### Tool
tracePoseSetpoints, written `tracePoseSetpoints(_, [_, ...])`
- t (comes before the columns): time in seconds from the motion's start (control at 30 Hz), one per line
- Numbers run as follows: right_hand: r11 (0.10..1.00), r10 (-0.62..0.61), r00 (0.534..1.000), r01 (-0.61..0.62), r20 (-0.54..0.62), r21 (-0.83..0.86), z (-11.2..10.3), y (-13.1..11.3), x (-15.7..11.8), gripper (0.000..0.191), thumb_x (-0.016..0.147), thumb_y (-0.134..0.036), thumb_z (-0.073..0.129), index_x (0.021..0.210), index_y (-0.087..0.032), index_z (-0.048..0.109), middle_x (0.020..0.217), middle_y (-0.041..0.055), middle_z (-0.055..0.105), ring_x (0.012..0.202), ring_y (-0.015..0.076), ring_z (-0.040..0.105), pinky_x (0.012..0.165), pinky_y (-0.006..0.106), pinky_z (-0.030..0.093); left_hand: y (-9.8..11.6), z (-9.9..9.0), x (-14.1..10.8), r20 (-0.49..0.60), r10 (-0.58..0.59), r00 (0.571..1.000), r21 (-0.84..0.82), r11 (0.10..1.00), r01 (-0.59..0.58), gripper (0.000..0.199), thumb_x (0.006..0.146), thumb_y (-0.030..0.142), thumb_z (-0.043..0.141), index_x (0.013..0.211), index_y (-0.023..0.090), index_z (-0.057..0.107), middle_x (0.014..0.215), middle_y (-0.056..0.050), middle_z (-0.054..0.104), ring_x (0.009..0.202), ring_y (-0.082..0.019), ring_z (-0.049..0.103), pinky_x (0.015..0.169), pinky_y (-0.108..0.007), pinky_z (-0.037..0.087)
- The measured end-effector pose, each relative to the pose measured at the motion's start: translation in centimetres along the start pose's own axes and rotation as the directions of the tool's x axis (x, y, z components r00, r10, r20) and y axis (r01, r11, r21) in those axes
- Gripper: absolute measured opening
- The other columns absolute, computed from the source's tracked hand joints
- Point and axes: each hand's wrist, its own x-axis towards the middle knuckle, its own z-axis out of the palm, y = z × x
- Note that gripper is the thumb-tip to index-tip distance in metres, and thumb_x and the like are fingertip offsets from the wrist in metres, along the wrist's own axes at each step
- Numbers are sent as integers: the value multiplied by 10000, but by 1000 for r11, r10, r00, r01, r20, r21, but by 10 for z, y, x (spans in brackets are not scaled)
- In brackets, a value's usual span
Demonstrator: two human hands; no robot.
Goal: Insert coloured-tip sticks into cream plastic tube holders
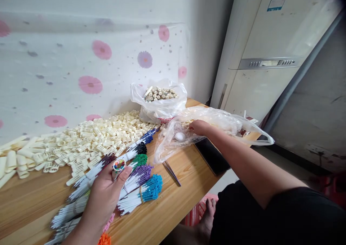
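My left hand (109,187) is closed around a short cream plastic tube (119,165), its round end facing up and showing a ring of several coloured tips inside. Below and beside that hand lie bundles of white sticks with coloured tips, among them a light blue bundle (151,189), a purple bundle (142,174) and a green bundle (140,160). My right hand (200,127) reaches into a clear plastic bag (167,144), where pale pieces show. Its fingertips are hidden. A white round piece (180,136) sits in the bag near its opening.
Slotted cream tubes (100,136) lie heaped along the wall. Behind the clear bag stands a white bag (159,109) full of filled tubes. Tweezers (172,173) and a black phone-like slab (212,156) rest near the wooden table's (186,198) front edge. Orange tips (104,239) show at the bottom.
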Motion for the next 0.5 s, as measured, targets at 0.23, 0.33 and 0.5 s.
tracePoseSetpoints(0.23, [1000, -17, 1000, 16, -24, -18, 0, 10, 11, 248, 938, -322, 575, 1113, -150, 617, 1124, 80, 628, 976, 196, 621, 856, 388, 529, -8, 0, 0, 28, -43, 999, -28, 999, 44, 270, 802, 477, 616, 746, 223, 543, 637, 48, 547, 602, -143, 482, 571, -228, 402])
tracePoseSetpoints(0.33, [999, -41, 986, 46, -162, 25, -3, 6, 9, 152, 927, -217, 569, 980, -145, 693, 1042, 98, 688, 951, 211, 631, 832, 310, 491, -5, 0, 0, 14, -64, 998, -20, 998, 64, 276, 779, 492, 630, 760, 227, 553, 614, 52, 524, 580, -146, 471, 545, -230, 389])
tracePoseSetpoints(0.5, [981, -63, 878, 143, -475, 134, -1, -13, 4, 192, 907, -133, 531, 896, -111, 722, 880, 45, 719, 787, 121, 643, 664, 203, 408, -2, 0, -1, 41, -64, 997, 1, 998, 64, 305, 806, 500, 596, 702, 222, 527, 577, 56, 483, 562, -140, 455, 544, -230, 392])
